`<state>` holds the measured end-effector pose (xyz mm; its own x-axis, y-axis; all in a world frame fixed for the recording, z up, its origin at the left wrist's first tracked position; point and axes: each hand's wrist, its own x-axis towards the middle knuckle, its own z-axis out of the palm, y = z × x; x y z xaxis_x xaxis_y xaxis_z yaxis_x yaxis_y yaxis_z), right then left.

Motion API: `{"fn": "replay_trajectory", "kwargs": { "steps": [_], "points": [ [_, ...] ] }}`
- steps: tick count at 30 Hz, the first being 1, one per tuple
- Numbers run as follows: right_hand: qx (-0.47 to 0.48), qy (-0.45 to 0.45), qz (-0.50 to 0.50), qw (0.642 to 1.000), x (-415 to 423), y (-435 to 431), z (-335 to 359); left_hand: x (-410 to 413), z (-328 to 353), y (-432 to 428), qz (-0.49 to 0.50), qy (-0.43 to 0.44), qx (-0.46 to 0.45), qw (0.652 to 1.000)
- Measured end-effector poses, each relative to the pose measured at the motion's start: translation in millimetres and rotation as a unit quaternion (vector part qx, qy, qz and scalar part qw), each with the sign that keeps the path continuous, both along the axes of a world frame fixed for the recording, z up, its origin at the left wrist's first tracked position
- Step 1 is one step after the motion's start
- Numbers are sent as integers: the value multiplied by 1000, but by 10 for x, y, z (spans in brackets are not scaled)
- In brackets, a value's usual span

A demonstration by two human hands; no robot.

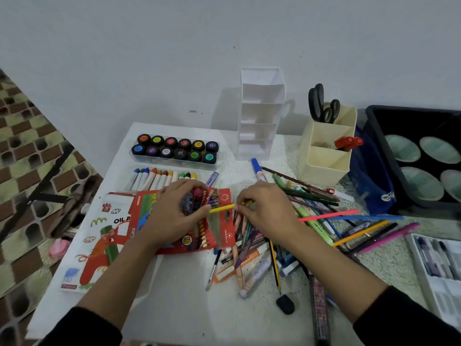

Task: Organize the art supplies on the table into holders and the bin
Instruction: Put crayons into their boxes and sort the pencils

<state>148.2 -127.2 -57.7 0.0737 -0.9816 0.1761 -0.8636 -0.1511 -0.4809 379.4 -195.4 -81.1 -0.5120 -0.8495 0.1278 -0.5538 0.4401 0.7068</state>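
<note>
Yellow pencil (224, 208), lying crosswise, is pinched between the thumb and fingertips of the right hand (267, 212); its far end reaches the open mouth of the red pencil box (194, 243). The left hand (174, 213) is curled round that box, gripping it, with coloured pencils showing inside. Just right of the box a loose pile of pens and pencils (249, 250) spreads over the table (179, 295). Under the box's left side lies an oil pastel sleeve (99, 236). Behind the box sits a row of oil pastels (159, 177), and behind those a tray of paint jars (174, 148). Behind and right of the box stands a white tiered holder (259, 116), then a cream holder (324, 156) with scissors (321, 106) and red markers (348, 143). Farthest right of the box is the black bin (411, 110).
</note>
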Motion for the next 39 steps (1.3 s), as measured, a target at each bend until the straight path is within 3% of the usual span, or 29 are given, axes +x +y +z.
{"fn": "replay_trajectory", "kwargs": {
  "steps": [7, 15, 23, 31, 36, 39],
  "points": [
    [-6, 57, 49, 997, 300, -204, -40, -53, 24, 38, 10, -15, -36, 999],
    [19, 16, 60, 998, 130, -145, -72, -92, 2, 88, 32, -24, -73, 997],
    [47, 52, 51, 996, 261, -135, 17, -199, 14, 81, 29, -54, -55, 997],
    [61, -86, -28, 994, 398, -140, -69, -183, 20, 47, 14, -18, -31, 999],
    [75, -137, -21, 987, 211, -136, 20, -172, -31, 53, 17, -3, -43, 999],
    [35, -128, -56, 990, 17, -81, 131, -162, -54, 71, 20, 5, -45, 999]
  ]
}}
